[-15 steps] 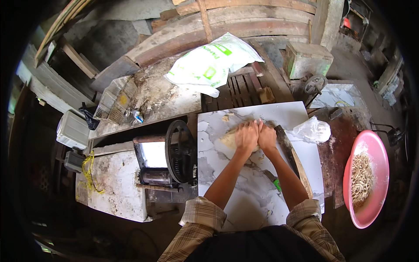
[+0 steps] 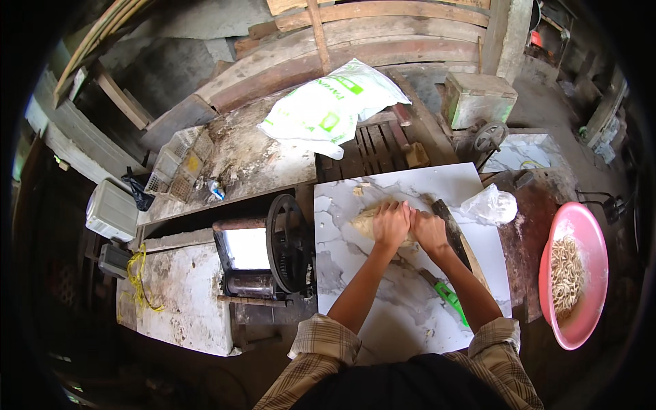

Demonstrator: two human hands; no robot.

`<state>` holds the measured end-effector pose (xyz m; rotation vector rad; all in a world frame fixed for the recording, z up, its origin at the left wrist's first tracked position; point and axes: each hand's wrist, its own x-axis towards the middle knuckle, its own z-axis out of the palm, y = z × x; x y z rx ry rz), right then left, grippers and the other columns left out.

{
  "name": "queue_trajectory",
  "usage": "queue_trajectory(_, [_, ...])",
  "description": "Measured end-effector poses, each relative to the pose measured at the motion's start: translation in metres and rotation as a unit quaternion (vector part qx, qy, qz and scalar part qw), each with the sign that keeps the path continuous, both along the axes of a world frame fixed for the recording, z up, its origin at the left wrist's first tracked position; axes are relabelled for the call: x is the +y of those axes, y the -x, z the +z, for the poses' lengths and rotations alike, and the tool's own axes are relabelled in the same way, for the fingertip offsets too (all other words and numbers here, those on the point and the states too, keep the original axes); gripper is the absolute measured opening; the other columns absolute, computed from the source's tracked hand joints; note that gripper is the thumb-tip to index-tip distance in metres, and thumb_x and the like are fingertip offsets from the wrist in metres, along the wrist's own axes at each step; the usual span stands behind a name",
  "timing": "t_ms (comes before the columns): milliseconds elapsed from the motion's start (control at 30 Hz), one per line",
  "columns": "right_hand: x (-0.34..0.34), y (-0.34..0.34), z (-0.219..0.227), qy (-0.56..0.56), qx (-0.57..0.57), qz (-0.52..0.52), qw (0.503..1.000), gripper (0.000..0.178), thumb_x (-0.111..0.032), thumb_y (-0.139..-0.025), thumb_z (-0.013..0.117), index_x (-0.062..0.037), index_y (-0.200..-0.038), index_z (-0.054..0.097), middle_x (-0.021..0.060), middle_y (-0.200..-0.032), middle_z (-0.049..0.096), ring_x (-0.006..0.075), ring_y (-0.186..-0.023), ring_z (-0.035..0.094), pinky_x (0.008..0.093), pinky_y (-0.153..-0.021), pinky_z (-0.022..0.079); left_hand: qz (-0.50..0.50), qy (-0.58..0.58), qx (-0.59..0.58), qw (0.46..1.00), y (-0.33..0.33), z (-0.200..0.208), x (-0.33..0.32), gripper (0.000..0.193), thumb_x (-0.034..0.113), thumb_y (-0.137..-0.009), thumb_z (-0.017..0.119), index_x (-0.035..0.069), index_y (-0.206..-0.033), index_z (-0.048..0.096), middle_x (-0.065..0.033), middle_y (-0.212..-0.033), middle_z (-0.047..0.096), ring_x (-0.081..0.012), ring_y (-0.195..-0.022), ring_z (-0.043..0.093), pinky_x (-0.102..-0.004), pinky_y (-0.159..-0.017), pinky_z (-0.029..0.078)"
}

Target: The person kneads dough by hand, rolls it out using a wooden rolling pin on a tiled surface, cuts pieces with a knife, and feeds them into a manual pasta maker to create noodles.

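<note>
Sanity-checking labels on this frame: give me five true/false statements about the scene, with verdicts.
1. The left hand is on the pale dough. True.
2. The right hand grips the green-handled tool. False: the tool lies on the marbled board.
3. The pink basin holds pale, noodle-like strands. True.
4. The clear plastic bag is left of both hands. False: it is to their right.
5. The machine with the dark wheel is left of the marbled board. True.
</note>
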<state>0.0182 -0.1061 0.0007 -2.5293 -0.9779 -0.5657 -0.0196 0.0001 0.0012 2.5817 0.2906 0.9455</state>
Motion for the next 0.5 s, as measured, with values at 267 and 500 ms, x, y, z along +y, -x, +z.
queue_trajectory(267, [-0.068, 0.033, -0.007, -0.037, 0.051, -0.061, 0.996, 0.042, -0.027, -0.092, 0.048, -0.0022, -0.059, 0.056, 0.0137, -0.058, 0.059, 0.027, -0.048, 0.059, 0.039, -0.048, 0.048, 0.031, -0.009, 0.041, 0.999, -0.01, -0.003, 0.001, 0.032, 0.022, -0.089, 0.046, 0.007, -0.067, 0.064, -0.01, -0.072, 0.064, -0.0282, -0.07, 0.059, -0.0411, -0.067, 0.047])
queue_trajectory(500, [-0.094, 0.064, 0.018, -0.518, 0.634, -0.038, 0.573, 0.051, -0.05, -0.093, 0.04, -0.0017, -0.095, 0.056, 0.0069, -0.084, 0.057, 0.0187, -0.085, 0.056, 0.0337, -0.082, 0.044, -0.019, 0.039, -0.003, 0.999, -0.005, -0.006, 0.007, 0.023, 0.025, -0.09, 0.048, 0.006, -0.09, 0.061, -0.0106, -0.085, 0.063, -0.0268, -0.084, 0.058, -0.0382, -0.079, 0.043])
